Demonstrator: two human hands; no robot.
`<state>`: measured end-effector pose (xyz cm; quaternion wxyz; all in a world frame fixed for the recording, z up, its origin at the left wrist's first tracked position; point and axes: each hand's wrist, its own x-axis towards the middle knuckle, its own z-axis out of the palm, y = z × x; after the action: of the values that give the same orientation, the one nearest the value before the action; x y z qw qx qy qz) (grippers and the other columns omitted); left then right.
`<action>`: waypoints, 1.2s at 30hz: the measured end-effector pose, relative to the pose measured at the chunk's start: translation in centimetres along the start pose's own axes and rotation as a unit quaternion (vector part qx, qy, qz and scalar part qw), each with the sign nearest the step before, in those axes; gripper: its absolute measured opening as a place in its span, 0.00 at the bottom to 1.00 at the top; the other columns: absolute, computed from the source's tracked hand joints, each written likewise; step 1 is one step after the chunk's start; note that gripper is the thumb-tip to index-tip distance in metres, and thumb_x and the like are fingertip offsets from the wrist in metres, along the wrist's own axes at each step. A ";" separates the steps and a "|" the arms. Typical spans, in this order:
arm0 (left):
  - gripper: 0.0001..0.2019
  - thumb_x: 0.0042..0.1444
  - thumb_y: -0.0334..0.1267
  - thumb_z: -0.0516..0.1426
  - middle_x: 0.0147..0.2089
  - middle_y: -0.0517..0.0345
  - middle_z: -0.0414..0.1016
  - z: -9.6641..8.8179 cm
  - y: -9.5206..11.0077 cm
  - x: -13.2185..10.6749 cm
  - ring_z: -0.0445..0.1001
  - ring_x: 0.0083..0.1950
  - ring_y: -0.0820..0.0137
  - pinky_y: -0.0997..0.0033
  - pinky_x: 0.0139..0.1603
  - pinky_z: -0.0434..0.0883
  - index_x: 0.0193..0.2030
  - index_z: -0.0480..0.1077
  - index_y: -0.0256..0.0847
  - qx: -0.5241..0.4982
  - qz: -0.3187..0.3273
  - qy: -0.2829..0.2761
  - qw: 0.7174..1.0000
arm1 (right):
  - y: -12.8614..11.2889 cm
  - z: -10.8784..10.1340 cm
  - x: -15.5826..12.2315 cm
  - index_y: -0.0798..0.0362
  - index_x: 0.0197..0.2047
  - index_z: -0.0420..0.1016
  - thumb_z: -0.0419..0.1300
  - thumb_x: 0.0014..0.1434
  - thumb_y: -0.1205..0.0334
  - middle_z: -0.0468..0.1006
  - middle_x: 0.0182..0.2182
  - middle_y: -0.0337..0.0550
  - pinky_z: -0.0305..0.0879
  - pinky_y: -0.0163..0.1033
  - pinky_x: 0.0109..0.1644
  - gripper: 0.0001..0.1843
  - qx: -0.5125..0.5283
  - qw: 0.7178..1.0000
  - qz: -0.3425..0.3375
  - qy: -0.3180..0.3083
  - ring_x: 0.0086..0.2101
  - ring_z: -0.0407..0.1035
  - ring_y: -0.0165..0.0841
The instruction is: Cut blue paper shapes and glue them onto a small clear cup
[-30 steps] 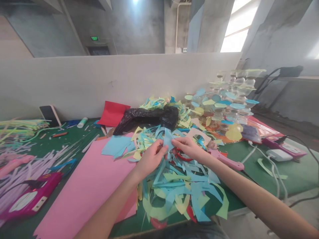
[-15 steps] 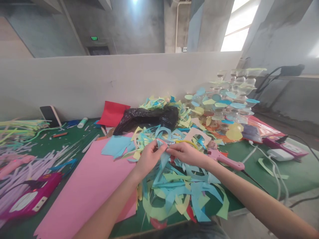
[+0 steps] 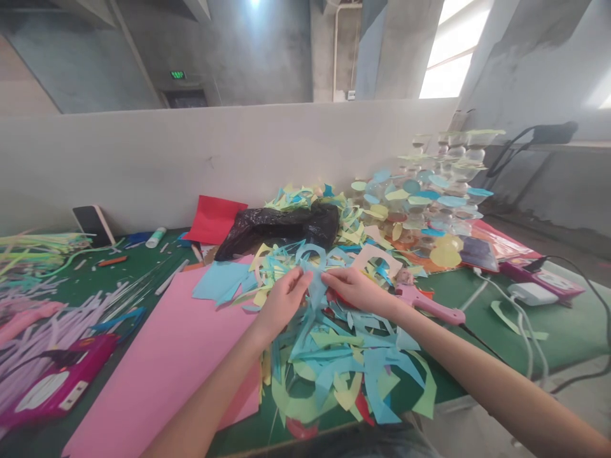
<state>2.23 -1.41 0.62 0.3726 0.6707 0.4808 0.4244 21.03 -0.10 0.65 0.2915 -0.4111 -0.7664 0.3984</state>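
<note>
Item 1: left hand (image 3: 284, 304), grip partly closed, fingertips pinching a blue paper offcut (image 3: 315, 286) that stands upright between the 2 hands. Item 2: right hand (image 3: 356, 291), fingers extended toward the same offcut and just beside it or touching it; whether this grip has hold, the view cannot settle. Item 3: heap of cut paper offcuts (image 3: 344, 375) in blue, pale green and yellow, directly beneath both hands, on a green-topped surface (image 3: 563, 337). Nearby: pink paper sheet (image 3: 157, 356) left of the heap, with a light blue paper sheet (image 3: 219, 281) lying on it; black plastic bag (image 3: 279, 229) and red paper sheet (image 3: 214, 219) beyond the hands; pink glue gun (image 3: 429, 312) right of the right hand; clear stacked forms with coloured paper discs (image 3: 420, 203) at the back right.
</note>
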 end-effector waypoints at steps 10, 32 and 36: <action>0.13 0.58 0.49 0.53 0.27 0.65 0.62 -0.3 -1.0 0.6 0.61 0.26 0.75 0.74 0.27 0.63 0.32 0.60 0.42 -0.048 -0.031 0.024 0.998 | 1.1 -0.9 0.2 0.51 0.31 0.69 0.42 0.69 0.49 0.75 0.29 0.42 0.56 0.37 0.31 0.23 -0.232 0.964 0.032 0.126 0.29 0.67 0.34; 0.12 0.56 0.47 0.57 0.31 0.62 0.68 -1.7 -1.5 1.5 0.69 0.29 0.74 0.70 0.37 0.68 0.36 0.64 0.41 -0.077 -0.009 0.130 0.988 | 2.4 -1.7 -0.2 0.54 0.40 0.66 0.50 0.67 0.52 0.74 0.35 0.50 0.60 0.38 0.31 0.13 -0.354 0.928 0.091 0.071 0.33 0.70 0.39; 0.13 0.55 0.49 0.59 0.30 0.64 0.66 -2.1 -2.1 1.8 0.70 0.30 0.73 0.71 0.38 0.69 0.36 0.65 0.42 -0.112 0.005 0.186 0.976 | 1.4 -2.0 -0.1 0.52 0.48 0.62 0.51 0.64 0.45 0.70 0.27 0.39 0.54 0.35 0.24 0.19 -0.175 0.964 0.176 0.099 0.23 0.63 0.32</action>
<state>-0.06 1.03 -0.20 0.3473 0.5365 0.4875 0.5949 23.14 1.02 0.49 0.2151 -0.6212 -0.7071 0.2606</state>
